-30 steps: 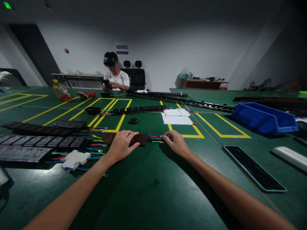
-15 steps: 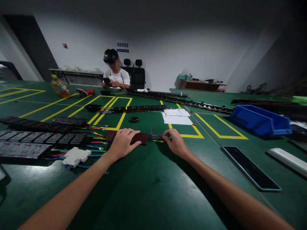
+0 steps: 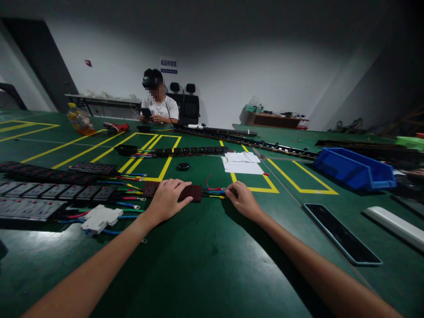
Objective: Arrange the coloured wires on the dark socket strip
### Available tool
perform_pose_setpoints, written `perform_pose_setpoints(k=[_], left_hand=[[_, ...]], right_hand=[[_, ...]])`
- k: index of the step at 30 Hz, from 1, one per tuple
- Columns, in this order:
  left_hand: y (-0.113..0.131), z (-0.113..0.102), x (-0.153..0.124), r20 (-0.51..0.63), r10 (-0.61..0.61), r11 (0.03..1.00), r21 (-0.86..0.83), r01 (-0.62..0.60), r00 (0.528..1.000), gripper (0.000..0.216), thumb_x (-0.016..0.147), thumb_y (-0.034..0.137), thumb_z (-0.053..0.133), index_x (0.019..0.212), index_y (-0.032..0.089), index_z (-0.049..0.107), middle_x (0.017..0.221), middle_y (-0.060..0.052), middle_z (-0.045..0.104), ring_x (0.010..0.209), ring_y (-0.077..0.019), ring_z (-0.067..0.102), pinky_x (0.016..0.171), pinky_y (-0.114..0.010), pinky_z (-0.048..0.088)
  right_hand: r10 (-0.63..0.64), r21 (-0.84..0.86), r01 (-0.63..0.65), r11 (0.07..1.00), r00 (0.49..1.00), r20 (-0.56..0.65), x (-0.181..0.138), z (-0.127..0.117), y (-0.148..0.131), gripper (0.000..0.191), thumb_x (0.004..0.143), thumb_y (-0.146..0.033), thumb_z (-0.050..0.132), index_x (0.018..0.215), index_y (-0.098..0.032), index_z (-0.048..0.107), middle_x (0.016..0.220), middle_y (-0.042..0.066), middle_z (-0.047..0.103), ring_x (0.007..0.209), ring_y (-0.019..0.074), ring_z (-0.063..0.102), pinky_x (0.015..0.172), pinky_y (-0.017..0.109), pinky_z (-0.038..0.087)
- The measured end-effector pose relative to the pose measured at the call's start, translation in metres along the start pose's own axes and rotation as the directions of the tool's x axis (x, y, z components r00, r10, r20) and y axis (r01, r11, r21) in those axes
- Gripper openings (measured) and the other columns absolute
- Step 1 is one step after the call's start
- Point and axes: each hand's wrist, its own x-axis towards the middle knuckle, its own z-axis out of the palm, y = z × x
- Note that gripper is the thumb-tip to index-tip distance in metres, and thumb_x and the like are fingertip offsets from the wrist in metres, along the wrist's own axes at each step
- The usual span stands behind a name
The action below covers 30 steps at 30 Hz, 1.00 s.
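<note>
A dark red socket strip [image 3: 196, 193] lies flat on the green table, and my left hand [image 3: 168, 195] wraps over its middle, thumb on the near side. From the strip's right end run several coloured wires [image 3: 213, 192], among them red, blue, green and yellow. At their far ends my right hand [image 3: 243, 199] pinches the blue wire's tip between thumb and fingers; the tip itself is hidden. A loose curl of thin red wire [image 3: 208, 181] sits just behind these wires. Left of my left hand are cable ends with metal lugs [image 3: 136, 206].
Rows of socket strips [image 3: 59, 193] and a white breaker-like block [image 3: 101, 218] lie at left. Behind are a black round object [image 3: 183, 166], papers [image 3: 243, 167] and a co-worker [image 3: 159, 104]. At right are a blue bin [image 3: 354, 170] and a phone [image 3: 341, 232].
The view has shifted slightly. My right fingers have moved onto the blue wire, which now shows more clearly among the others. My left hand stays on the socket strip.
</note>
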Motion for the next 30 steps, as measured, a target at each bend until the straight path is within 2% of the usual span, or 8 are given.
perform_pose_setpoints(k=[2,5,10,15,23,30], left_hand=[[0.001,-0.001,0.0,0.009,-0.006,1.0,-0.003,0.006,1.0,0.048,0.098,0.049,0.055,0.137,0.022,0.06,0.125,-0.01,0.067,0.114,-0.0287,0.059,0.102,-0.048,0.043],[0.004,-0.005,0.001,0.023,-0.014,1.0,-0.003,0.014,1.0,0.047,0.098,0.048,0.055,0.137,0.021,0.06,0.123,-0.01,0.068,0.111,-0.0283,0.06,0.101,-0.048,0.044],[0.005,-0.006,0.002,0.024,-0.012,1.0,0.011,0.012,1.0,0.047,0.098,0.047,0.055,0.136,0.021,0.061,0.122,-0.011,0.068,0.11,-0.0291,0.06,0.099,-0.048,0.044],[0.003,-0.003,0.001,0.011,-0.012,1.0,0.002,0.012,1.0,0.047,0.098,0.049,0.055,0.136,0.023,0.06,0.123,-0.01,0.068,0.11,-0.0285,0.06,0.099,-0.047,0.044],[0.004,-0.004,0.001,0.002,-0.024,1.0,0.012,0.024,1.0,0.046,0.098,0.049,0.056,0.135,0.022,0.061,0.123,-0.01,0.068,0.112,-0.0295,0.06,0.099,-0.048,0.044],[0.003,-0.003,0.001,0.009,-0.025,1.0,0.019,0.025,1.0,0.048,0.098,0.049,0.056,0.137,0.022,0.059,0.124,-0.01,0.068,0.112,-0.0292,0.06,0.1,-0.048,0.044]], right_hand=[[-0.038,0.011,0.038,0.999,0.999,-0.013,-0.001,-0.001,-0.001,0.013,0.095,-0.024,0.054,0.085,-0.022,0.061,0.09,0.007,0.063,0.087,0.0231,0.058,0.077,0.035,0.045],[-0.082,-0.07,0.08,0.994,0.996,-0.026,-0.002,-0.002,-0.004,0.013,0.095,-0.021,0.053,0.086,-0.023,0.063,0.094,0.008,0.063,0.091,0.0243,0.057,0.079,0.036,0.044],[-0.003,-0.091,0.004,0.996,1.0,0.011,-0.004,-0.006,-0.005,0.015,0.096,-0.029,0.055,0.087,-0.023,0.065,0.089,0.007,0.064,0.088,0.0242,0.058,0.077,0.036,0.044],[0.062,-0.136,-0.064,0.989,0.998,-0.02,-0.007,-0.01,-0.008,0.023,0.096,-0.04,0.055,0.082,-0.023,0.064,0.084,0.007,0.065,0.082,0.0232,0.059,0.072,0.035,0.042],[0.031,-0.131,-0.018,0.991,0.995,0.097,-0.005,-0.009,-0.01,0.03,0.097,-0.044,0.054,0.077,-0.022,0.061,0.077,0.006,0.065,0.077,0.0225,0.058,0.068,0.034,0.04],[0.057,-0.113,-0.048,0.992,0.996,0.074,-0.006,-0.009,-0.01,0.032,0.096,-0.043,0.055,0.073,-0.022,0.062,0.073,0.005,0.065,0.073,0.0209,0.058,0.067,0.034,0.038]])
